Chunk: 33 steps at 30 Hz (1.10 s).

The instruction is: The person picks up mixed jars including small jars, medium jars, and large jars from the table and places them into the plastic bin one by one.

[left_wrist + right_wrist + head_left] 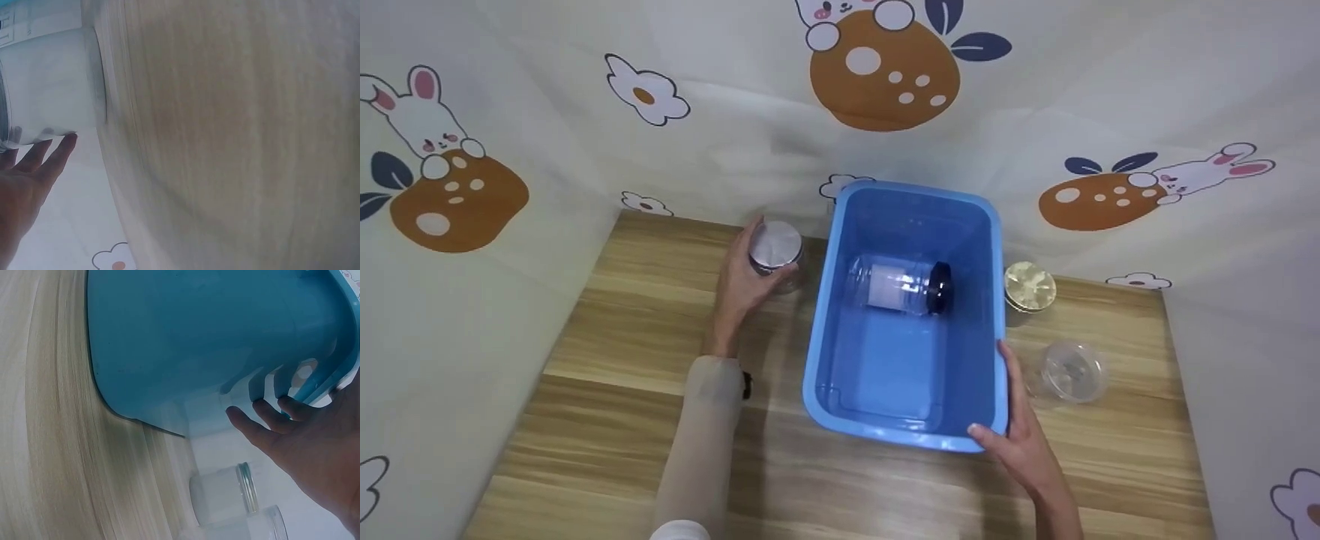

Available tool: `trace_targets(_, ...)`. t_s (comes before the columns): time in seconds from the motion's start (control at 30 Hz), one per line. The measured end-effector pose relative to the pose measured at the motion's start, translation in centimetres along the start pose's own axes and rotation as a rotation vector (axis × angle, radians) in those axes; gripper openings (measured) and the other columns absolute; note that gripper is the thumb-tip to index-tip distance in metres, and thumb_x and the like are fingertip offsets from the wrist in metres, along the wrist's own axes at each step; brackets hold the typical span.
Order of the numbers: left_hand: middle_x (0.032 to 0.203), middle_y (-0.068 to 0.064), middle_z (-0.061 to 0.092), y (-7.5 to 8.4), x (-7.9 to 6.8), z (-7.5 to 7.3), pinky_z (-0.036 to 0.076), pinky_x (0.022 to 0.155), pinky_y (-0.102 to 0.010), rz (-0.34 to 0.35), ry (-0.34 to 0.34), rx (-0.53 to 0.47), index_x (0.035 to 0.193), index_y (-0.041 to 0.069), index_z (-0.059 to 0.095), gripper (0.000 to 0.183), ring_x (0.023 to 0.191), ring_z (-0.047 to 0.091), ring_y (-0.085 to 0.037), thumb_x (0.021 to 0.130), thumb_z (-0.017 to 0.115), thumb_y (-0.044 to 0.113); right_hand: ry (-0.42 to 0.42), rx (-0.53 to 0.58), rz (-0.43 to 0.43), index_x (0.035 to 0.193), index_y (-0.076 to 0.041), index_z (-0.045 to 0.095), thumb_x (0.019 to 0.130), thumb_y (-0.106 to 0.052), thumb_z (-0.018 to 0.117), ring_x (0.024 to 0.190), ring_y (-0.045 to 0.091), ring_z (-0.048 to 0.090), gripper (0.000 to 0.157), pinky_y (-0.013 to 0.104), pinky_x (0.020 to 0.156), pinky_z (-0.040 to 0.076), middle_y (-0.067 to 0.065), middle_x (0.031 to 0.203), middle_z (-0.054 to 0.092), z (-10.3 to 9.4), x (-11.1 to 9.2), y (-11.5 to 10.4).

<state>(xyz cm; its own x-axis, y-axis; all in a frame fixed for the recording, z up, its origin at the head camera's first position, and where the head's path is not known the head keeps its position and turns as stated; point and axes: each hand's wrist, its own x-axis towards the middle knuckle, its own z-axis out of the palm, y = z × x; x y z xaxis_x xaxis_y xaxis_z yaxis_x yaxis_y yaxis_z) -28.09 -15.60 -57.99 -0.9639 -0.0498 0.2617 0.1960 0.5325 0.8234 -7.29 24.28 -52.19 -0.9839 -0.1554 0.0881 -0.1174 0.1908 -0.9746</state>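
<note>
My left hand (739,285) holds a clear jar with a silver lid (777,244), thumb and fingers around its upper part. In the left wrist view the clear jar (50,87) stands on the table, fingers (56,160) against its side. To its right is a deep blue plastic bin (915,431). My right hand (1024,435) grips the bin's near right edge, the thumb over the rim and the fingers along the outer wall. Inside the bin a clear jar with a black lid (900,285) lies on its side.
Right of the bin stand a jar with a pale gold lid (1030,287) and a clear round container (1072,371), whose top I cannot make out. The wood-grain table (607,405) meets a printed white cloth (720,150) at the back and sides.
</note>
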Motion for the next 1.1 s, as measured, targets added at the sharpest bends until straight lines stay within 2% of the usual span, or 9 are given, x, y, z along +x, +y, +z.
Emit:
trace_targets(0.23,0.152,-0.013,0.044,-0.58,-0.19,0.17,0.034,0.112,-0.046,-0.042,0.0,-0.029,0.154,0.013,0.036,0.1,0.136,0.043,-0.03,0.073,0.087,0.039,0.005,-0.008,-0.008,0.161,-0.02,0.009,0.076,0.002,0.07,0.123,0.039,0.043,0.107,0.038,0.086,0.054,0.015,0.161,0.018,0.02,0.02,0.12)
trace_targets(0.4,0.152,-0.014,0.042,-0.86,-0.51,0.35,0.038,0.108,-0.048,-0.085,-0.009,-0.077,0.155,0.015,0.031,0.102,0.133,0.046,-0.031,0.074,0.086,0.042,-0.008,0.012,-0.047,0.161,-0.016,0.009,0.075,0.003,0.068,0.125,0.034,0.043,0.105,0.034,0.091,0.051,0.015,0.161,0.017,0.06,0.15,0.18)
trace_targets(0.57,0.147,-0.015,0.046,-1.02,-0.71,0.49,0.041,0.105,-0.047,-0.114,-0.016,-0.102,0.154,0.018,0.033,0.099,0.128,0.049,-0.028,0.074,0.086,0.044,-0.014,0.05,-0.024,0.161,-0.016,0.007,0.076,0.005,0.066,0.124,0.038,0.043,0.106,0.039,0.089,0.053,0.017,0.16,0.018,0.1,0.05,0.16)
trace_targets(0.67,0.146,-0.015,0.048,-0.97,-0.69,0.53,0.041,0.105,-0.047,-0.121,-0.019,-0.099,0.153,0.019,0.034,0.098,0.128,0.049,-0.027,0.074,0.086,0.045,-0.013,0.053,-0.015,0.16,-0.012,0.006,0.076,0.005,0.066,0.123,0.04,0.043,0.105,0.04,0.088,0.054,0.019,0.159,0.019,0.08,-0.02,0.13)
trace_targets(0.83,0.144,-0.014,0.049,-0.87,-0.61,0.58,0.041,0.104,-0.048,-0.121,-0.023,-0.097,0.152,0.019,0.035,0.097,0.126,0.05,-0.027,0.073,0.085,0.046,-0.017,0.057,-0.008,0.16,-0.013,0.006,0.077,0.006,0.066,0.123,0.042,0.043,0.105,0.041,0.088,0.054,0.022,0.158,0.019,0.0,-0.06,0.01)
trace_targets(1.1,0.145,-0.012,0.048,-0.7,-0.77,0.46,0.04,0.105,-0.05,-0.123,-0.022,-0.075,0.15,0.019,0.037,0.092,0.128,0.048,-0.028,0.075,0.085,0.044,-0.011,0.013,-0.012,0.161,-0.016,0.006,0.077,0.006,0.068,0.124,0.038,0.042,0.106,0.037,0.09,0.052,0.018,0.16,0.019,-0.05,-0.08,0.08)
